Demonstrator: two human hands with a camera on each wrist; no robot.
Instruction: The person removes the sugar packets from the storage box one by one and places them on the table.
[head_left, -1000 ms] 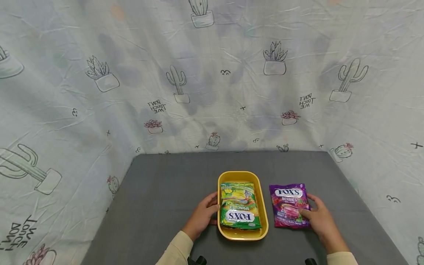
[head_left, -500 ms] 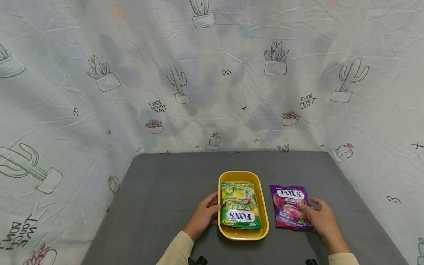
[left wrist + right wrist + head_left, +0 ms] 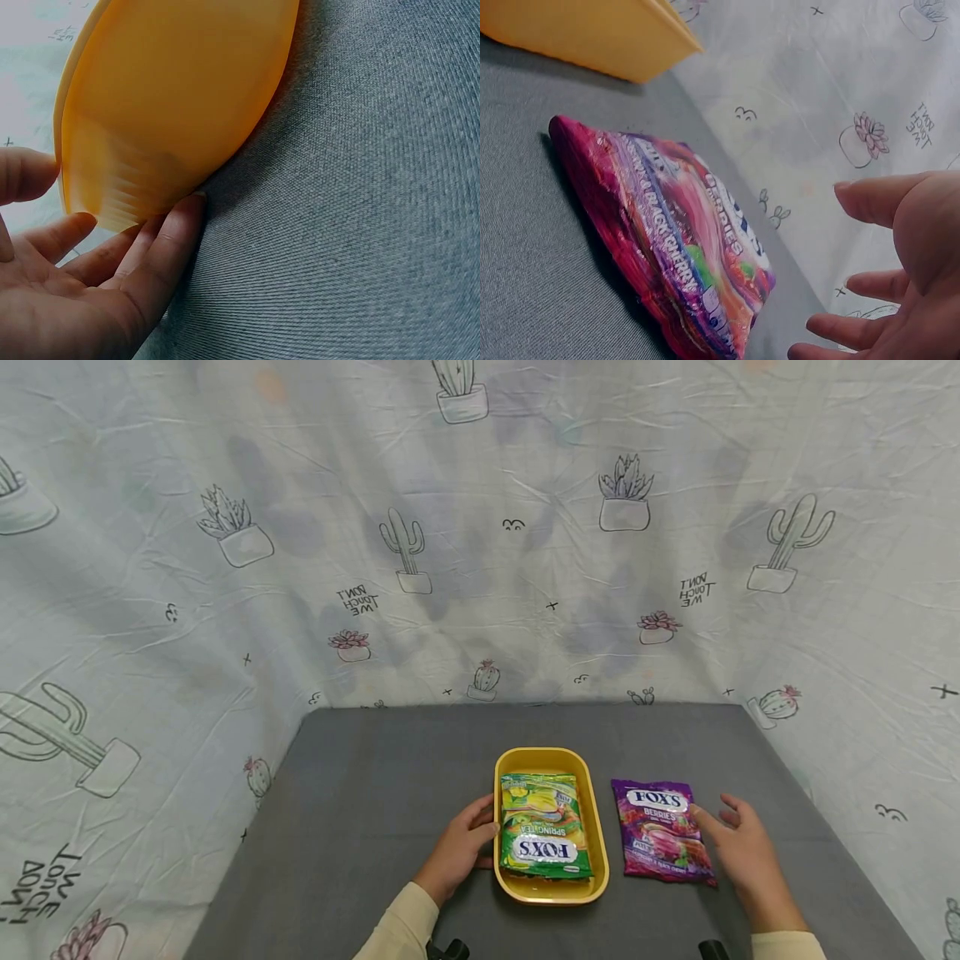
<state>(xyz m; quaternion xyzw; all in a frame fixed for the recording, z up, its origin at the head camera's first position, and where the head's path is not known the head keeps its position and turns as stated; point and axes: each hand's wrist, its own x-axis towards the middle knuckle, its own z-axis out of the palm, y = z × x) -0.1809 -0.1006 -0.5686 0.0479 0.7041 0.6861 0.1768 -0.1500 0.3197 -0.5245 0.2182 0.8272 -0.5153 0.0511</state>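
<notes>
A yellow tray [image 3: 551, 892] stands on the grey table, with a green Fox's Spring Tea candy bag [image 3: 546, 827] lying inside it. My left hand [image 3: 459, 843] rests against the tray's left side. In the left wrist view, its thumb touches the rim and its relaxed fingers lie along the outer wall. To the right of the tray lies a purple Fox's Berries candy bag [image 3: 660, 831] on the tabletop. My right hand [image 3: 746, 852] is at that bag's right edge, holding nothing. The right wrist view shows its fingers spread, apart from the purple bag [image 3: 682, 232].
The grey table [image 3: 390, 793] runs back to a hanging white cloth [image 3: 525, 560] printed with cacti, which also walls both sides. Black parts [image 3: 447, 950] show beside the sleeves at the bottom edge.
The right hand let go of the purple candy bag and drew back to the right. That bag first shifted slightly right and toward me. The left hand, tray and green bag stayed put.
</notes>
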